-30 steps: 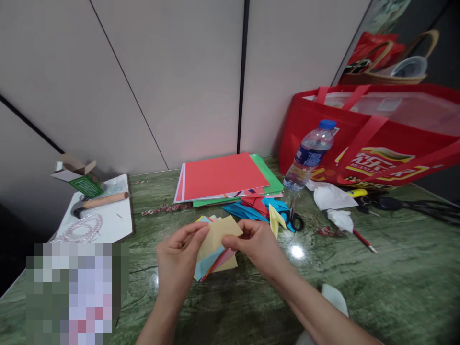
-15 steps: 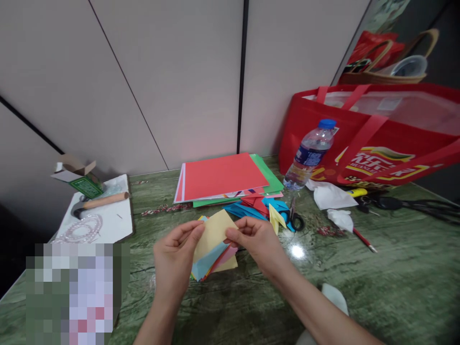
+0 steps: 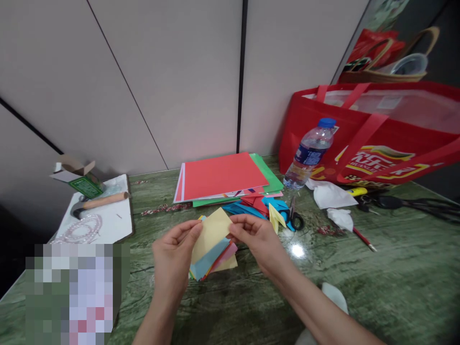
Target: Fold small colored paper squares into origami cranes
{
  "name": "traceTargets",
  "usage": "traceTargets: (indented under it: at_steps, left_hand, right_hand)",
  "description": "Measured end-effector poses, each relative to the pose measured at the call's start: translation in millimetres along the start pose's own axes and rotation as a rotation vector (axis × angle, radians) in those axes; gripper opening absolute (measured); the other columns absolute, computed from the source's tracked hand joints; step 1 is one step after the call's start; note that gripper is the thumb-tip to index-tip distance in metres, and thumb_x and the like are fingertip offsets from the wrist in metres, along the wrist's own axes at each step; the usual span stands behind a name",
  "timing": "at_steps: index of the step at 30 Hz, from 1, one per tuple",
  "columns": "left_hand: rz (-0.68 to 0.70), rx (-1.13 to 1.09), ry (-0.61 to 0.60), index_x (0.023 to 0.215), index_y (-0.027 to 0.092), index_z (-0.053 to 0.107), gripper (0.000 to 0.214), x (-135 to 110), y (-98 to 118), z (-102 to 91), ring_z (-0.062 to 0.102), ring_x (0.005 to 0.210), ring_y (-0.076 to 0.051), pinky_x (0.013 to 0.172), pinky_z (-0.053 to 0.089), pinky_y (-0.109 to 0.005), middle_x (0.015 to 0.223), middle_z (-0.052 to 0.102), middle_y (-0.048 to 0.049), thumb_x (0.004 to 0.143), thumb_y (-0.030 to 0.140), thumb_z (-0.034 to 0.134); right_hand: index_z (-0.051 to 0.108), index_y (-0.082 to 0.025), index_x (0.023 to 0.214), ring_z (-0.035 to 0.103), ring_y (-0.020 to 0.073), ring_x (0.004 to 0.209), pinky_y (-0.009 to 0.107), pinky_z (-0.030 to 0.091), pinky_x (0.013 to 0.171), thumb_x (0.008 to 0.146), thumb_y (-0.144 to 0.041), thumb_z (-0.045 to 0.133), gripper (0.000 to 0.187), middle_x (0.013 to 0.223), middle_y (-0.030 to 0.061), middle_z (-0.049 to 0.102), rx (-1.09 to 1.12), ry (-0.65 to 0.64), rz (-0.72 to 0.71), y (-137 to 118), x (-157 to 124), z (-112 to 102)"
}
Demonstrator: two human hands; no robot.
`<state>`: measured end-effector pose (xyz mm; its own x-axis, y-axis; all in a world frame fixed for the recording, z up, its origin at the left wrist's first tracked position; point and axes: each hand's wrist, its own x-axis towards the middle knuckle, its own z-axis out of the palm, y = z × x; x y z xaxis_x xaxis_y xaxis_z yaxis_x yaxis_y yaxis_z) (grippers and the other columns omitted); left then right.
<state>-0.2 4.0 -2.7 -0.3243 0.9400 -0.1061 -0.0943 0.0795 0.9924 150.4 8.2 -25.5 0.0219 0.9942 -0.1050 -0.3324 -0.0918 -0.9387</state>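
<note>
A pale yellow paper sheet (image 3: 211, 234) is pinched by both hands above the green marbled table. My left hand (image 3: 173, 254) is closed on its left edge, thumb on top. At the upper right corner my right hand (image 3: 259, 240) pinches it between thumb and fingers. Below the sheet is a fanned stack of coloured paper (image 3: 208, 264) in blue, red, pink and yellow, partly covered; whether my left hand also grips it I cannot tell. Just beyond my right hand lie folded paper pieces (image 3: 247, 209) in blue and red, a folded yellow piece (image 3: 276, 218) and black-handled scissors (image 3: 296, 220).
Large red sheets (image 3: 224, 177) lie on green ones against the wall. On the right stand a water bottle (image 3: 309, 155) and a red bag (image 3: 359, 139), near crumpled tissue (image 3: 330, 194) and a red pen (image 3: 363, 238). Leftward, a hammer (image 3: 102, 201) and small box (image 3: 84, 179) rest on a white board (image 3: 117, 225).
The yellow sheet has shifted slightly left and turned a little in my hands. My right fingers now sit closer to its corner. Other things stay where they were.
</note>
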Motion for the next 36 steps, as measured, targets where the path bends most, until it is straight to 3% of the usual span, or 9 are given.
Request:
traceTargets:
  at_steps: [6, 15, 36]
  left_hand:
    - [-0.03, -0.044, -0.015, 0.07, 0.015, 0.071, 0.019, 1.3, 0.7, -0.6, 0.063, 0.055, -0.012, 0.05, 0.05, -0.017, 0.063, 0.073, -0.0021, 0.055, 0.025, 0.077]
    - [-0.014, 0.067, -0.143, 0.07, 0.018, 0.073, 0.014, -2.4, -2.6, -1.7, 0.064, 0.058, -0.012, 0.053, 0.05, -0.018, 0.068, 0.074, -0.0022, 0.058, 0.025, 0.076]
    - [0.053, 0.166, -0.165, 0.072, 0.02, 0.073, 0.014, -1.9, -4.6, -4.5, 0.062, 0.059, -0.011, 0.054, 0.049, -0.017, 0.069, 0.073, -0.0008, 0.061, 0.028, 0.074]
  right_hand:
    - [0.067, -0.016, 0.079, 0.061, 0.0139, 0.059, 0.026, 0.049, 0.054, 0.067, -0.038, 0.068, 0.025, 0.063, 0.002, 0.066, 0.006, 0.026, -0.015, -1.3, -0.1, 1.8]
    - [0.064, -0.017, 0.066, 0.054, 0.0127, 0.059, 0.025, 0.044, 0.055, 0.067, -0.035, 0.067, 0.019, 0.063, 0.0, 0.062, -0.11, -0.004, -0.077, 3.3, 1.9, -1.6]
    - [0.063, -0.017, 0.062, 0.05, 0.0123, 0.057, 0.025, 0.04, 0.054, 0.065, -0.034, 0.067, 0.017, 0.06, -0.0012, 0.059, -0.125, 0.04, -0.098, 0.4, 1.4, -1.1]
